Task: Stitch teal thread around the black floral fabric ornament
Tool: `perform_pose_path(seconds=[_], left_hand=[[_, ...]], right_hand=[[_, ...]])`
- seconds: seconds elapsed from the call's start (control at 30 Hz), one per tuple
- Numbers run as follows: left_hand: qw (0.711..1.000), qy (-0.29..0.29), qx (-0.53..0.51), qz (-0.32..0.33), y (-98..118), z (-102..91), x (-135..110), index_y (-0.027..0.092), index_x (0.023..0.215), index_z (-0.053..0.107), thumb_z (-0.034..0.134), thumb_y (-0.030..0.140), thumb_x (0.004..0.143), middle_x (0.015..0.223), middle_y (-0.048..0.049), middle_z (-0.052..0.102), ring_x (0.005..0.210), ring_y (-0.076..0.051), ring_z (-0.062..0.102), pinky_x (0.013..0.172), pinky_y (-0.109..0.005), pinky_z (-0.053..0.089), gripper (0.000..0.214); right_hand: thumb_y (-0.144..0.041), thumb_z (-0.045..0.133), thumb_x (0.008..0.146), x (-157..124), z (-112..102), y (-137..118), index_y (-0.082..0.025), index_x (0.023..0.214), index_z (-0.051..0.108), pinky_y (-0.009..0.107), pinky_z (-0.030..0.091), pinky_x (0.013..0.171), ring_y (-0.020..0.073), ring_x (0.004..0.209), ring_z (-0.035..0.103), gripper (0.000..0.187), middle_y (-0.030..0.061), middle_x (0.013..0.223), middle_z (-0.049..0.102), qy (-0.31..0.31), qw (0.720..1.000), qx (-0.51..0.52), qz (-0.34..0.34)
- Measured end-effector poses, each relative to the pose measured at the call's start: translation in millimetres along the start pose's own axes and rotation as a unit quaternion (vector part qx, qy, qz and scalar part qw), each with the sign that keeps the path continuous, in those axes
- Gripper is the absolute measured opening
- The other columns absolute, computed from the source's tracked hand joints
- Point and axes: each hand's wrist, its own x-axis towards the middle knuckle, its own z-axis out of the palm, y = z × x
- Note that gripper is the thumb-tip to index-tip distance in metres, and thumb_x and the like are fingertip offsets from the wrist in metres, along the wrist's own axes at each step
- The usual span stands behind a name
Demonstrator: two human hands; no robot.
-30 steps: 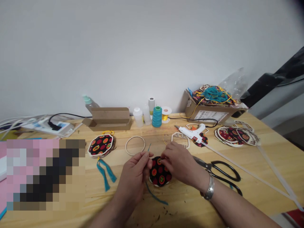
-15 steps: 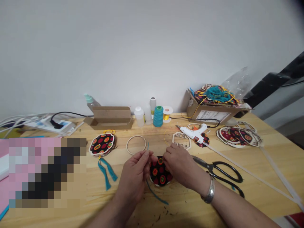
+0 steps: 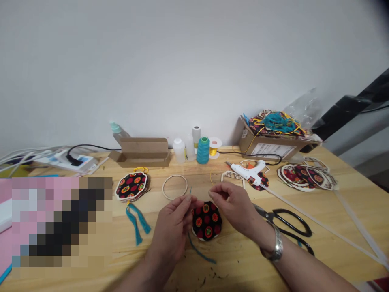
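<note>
Yarn (image 3: 200, 254) of a teal colour is trailing from the left hand (image 3: 173, 227), whose thumb and forefinger are pinching it so that a short end is poking up above them. The right hand (image 3: 235, 205) is bringing thumb and fingertips together just opposite; whether anything fine is lying between them, I cannot tell. Between the hands, a patterned piece (image 3: 207, 221) is lying on the worktop (image 3: 243, 259), well forward of its back edge, the left fingers overlapping its upper corner.

Judging by looks, the yarn is being light, limp and apt to fray, so pinching near its end is giving the best control. The patterned piece is probably being light too, soft on its cloth face and stiffer at the pale rim, which is offering the safer hold.

Farther out, scissors (image 3: 269, 216) are lying beside the right forearm, and a wooden ring (image 3: 175, 176) is lying beyond the left hand. A tasselled piece (image 3: 132, 186) is resting to its left. A glue gun (image 3: 251, 172) is lying toward the right edge, while a teal cone (image 3: 203, 151) is standing near the back edge and a filled carton (image 3: 270, 148) is occupying the back right corner.
</note>
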Motion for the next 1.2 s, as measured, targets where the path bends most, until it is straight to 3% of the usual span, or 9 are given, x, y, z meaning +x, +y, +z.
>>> perform_pose_path(seconds=[0.13,0.27,0.4,1.03,1.2], left_hand=[[0.999,-0.030,-0.003,-0.019,-4,-1.1,0,0.009,0.073,0.065,0.068,0.030,0.067,0.057,-0.0015,0.059,0.039,0.000,0.023,0.038,-0.015,0.015,0.022],[0.997,-0.067,-0.023,-0.034,-4,-1.6,0,0.010,0.067,0.064,0.066,0.030,0.069,0.044,0.0076,0.037,0.040,-0.002,0.020,0.038,-0.016,0.013,0.020],[0.996,-0.084,-0.026,-0.031,-4,-1.3,1,0.010,0.070,0.064,0.062,0.030,0.073,0.045,0.0084,0.032,0.042,-0.003,0.018,0.039,-0.017,0.013,0.021],[0.995,-0.102,-0.003,-0.008,-8,-1.7,3,0.012,0.084,0.067,0.057,0.032,0.078,0.043,0.0090,0.029,0.043,-0.005,0.019,0.042,-0.016,0.020,0.023],[0.998,-0.065,0.019,0.011,-9,0.5,2,0.016,0.079,0.066,0.062,0.033,0.073,0.051,0.0057,0.045,0.046,-0.005,0.033,0.046,-0.015,0.028,0.018]], right_hand=[[-0.018,0.052,0.079,-7,4,-8,-0.017,0.074,0.059,0.027,0.038,0.065,0.0143,0.071,0.050,0.009,0.0015,0.072,0.058,0.069,0.995,-0.007,-0.074],[-0.017,0.048,0.083,-16,11,-13,-0.017,0.073,0.055,0.029,0.035,0.067,0.0157,0.074,0.047,0.011,0.0026,0.073,0.054,0.033,0.988,-0.058,-0.137],[-0.016,0.044,0.085,-20,16,-13,-0.017,0.073,0.053,0.030,0.034,0.068,0.0159,0.074,0.045,0.015,0.0032,0.073,0.054,0.002,0.981,-0.093,-0.168],[-0.014,0.046,0.084,-17,17,-11,-0.018,0.076,0.054,0.031,0.036,0.074,0.0161,0.080,0.047,0.011,0.0031,0.081,0.057,-0.016,0.980,-0.075,-0.185],[-0.016,0.048,0.083,-15,12,-11,-0.018,0.076,0.055,0.031,0.037,0.073,0.0156,0.079,0.049,0.010,0.0025,0.079,0.057,0.009,0.989,-0.034,-0.143]])
